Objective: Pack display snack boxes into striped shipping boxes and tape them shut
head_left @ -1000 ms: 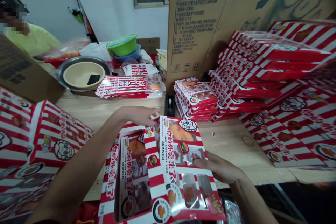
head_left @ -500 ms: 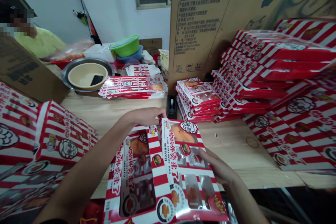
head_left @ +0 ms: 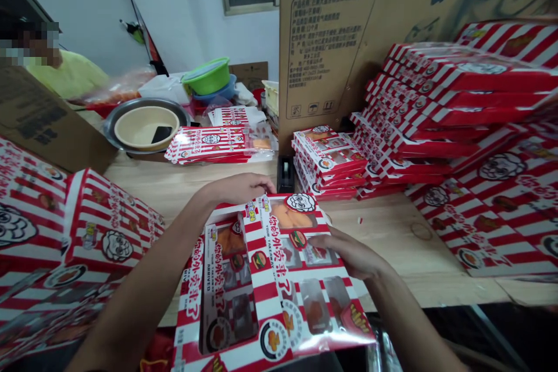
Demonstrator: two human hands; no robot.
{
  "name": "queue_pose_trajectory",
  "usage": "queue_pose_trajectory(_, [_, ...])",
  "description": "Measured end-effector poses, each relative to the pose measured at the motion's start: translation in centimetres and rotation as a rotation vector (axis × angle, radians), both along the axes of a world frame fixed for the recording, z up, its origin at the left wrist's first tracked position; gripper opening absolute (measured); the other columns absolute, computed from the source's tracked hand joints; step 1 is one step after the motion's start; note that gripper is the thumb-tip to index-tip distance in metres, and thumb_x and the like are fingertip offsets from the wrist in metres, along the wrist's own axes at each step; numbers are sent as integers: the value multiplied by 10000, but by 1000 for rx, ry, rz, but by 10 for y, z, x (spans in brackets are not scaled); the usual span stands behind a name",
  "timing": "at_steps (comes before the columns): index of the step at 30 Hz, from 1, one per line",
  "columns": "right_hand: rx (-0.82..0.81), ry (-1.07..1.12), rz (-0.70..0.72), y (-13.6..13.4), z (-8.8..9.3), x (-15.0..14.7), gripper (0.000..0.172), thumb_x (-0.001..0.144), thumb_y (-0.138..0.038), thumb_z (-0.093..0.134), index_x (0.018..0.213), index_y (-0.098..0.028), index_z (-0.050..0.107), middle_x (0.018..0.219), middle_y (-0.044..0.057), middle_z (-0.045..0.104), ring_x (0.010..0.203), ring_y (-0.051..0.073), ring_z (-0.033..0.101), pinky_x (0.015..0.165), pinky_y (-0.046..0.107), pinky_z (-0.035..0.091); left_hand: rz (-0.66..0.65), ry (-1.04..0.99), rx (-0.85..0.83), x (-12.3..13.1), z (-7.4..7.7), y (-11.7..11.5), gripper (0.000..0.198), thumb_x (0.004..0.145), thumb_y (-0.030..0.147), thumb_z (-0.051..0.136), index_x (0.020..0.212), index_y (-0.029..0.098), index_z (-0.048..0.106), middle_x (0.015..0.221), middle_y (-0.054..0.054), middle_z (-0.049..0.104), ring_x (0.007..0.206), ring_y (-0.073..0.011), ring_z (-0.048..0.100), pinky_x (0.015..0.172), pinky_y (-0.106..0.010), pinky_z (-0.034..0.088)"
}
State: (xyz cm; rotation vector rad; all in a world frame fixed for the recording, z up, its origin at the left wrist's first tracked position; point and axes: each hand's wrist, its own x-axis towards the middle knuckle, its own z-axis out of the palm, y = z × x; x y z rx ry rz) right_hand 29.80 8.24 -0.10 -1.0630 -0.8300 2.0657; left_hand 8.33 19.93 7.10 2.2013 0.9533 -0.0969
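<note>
A red-and-white striped window box [head_left: 300, 267] with toy food under clear plastic lies tilted over a second, like box [head_left: 218, 285] at the near table edge. My left hand [head_left: 238, 188] grips the far top edge of the upper box with curled fingers. Resting on the box's right side, my right hand [head_left: 349, 256] has its fingers pressed on the clear window and its thumb at the edge.
Stacks of the same boxes rise at the right [head_left: 436, 110], centre [head_left: 326, 160] and left [head_left: 87, 226]. A tall cardboard carton [head_left: 349, 35] stands behind, a tape dispenser [head_left: 285, 174] at its foot. A metal basin [head_left: 143, 125], green bowl [head_left: 207, 74] and a person in yellow [head_left: 65, 72] are far left.
The upper box has slid slightly left and toward the lower box. My right hand moved up along its right side; my left hand stays at the top edge.
</note>
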Motion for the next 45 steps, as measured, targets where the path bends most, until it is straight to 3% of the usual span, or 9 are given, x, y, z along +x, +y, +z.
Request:
queue_pose_trajectory(6, [110,75,-254,6,-5,-11,707,641,-262,667,1287,-297,381,1147,21,606,913,248,626,784,395,487,-24,7,-99,-9,-4,6,315,821,205,359,1073,161,541,1055,-35,617,889,-122,555,749,-193,416])
queue_pose_trajectory(11, [250,78,-428,35,-18,-19,453,683,-321,596,1128,-297,509,1185,-31,575,1101,207,516,906,330,410,-115,42,-96,-13,2,11,312,832,302,416,1087,174,542,1076,-35,611,906,-130,550,770,-197,401])
queue_pose_trajectory(16, [314,-33,-364,65,-31,-17,156,569,-234,554,724,-234,576,828,-22,685,844,214,612,775,327,450,-177,106,-67,-10,2,14,325,831,231,385,1124,171,514,1081,-49,600,893,-126,540,768,-204,398])
queue_pose_trajectory(21, [383,-69,-304,86,-39,-15,68,547,-274,505,523,-222,542,633,-22,654,696,181,590,660,278,437,-161,59,-12,-5,-6,16,275,780,190,399,996,175,569,1015,-29,616,856,-124,546,746,-207,403])
queue_pose_trajectory(24, [428,-124,-218,86,-33,-13,135,633,-318,561,585,-211,630,646,-26,642,667,150,572,655,255,422,-152,34,-39,-5,-8,14,287,760,169,394,987,169,571,986,-25,620,830,-120,550,725,-203,408])
queue_pose_trajectory(29, [488,-210,-7,81,-21,-5,234,658,-403,672,705,-178,715,901,21,651,756,154,576,678,261,423,-113,17,-46,-6,-11,12,322,781,163,355,1026,185,563,1018,-18,618,843,-120,555,736,-213,413])
queue_pose_trajectory(32, [520,-250,45,82,-19,-4,299,684,-473,647,711,-184,719,817,19,651,730,144,571,665,257,422,-109,30,-37,-10,-8,13,308,801,182,346,1017,185,566,1054,-17,615,891,-125,556,780,-220,410])
queue_pose_trajectory(38, [571,-305,116,85,-15,-3,295,684,-432,662,864,-204,713,900,25,669,841,159,582,714,253,434,-161,122,74,-31,11,-14,561,776,305,490,1299,185,327,1362,-80,396,1189,-199,408,971,-281,312])
queue_pose_trajectory(45, [589,-325,306,93,2,-11,266,672,-326,667,922,-239,694,962,1,677,814,146,609,713,261,467,52,179,439,-29,-20,-60,371,858,211,382,1223,146,378,1171,-127,535,1057,-231,495,878,-327,376])
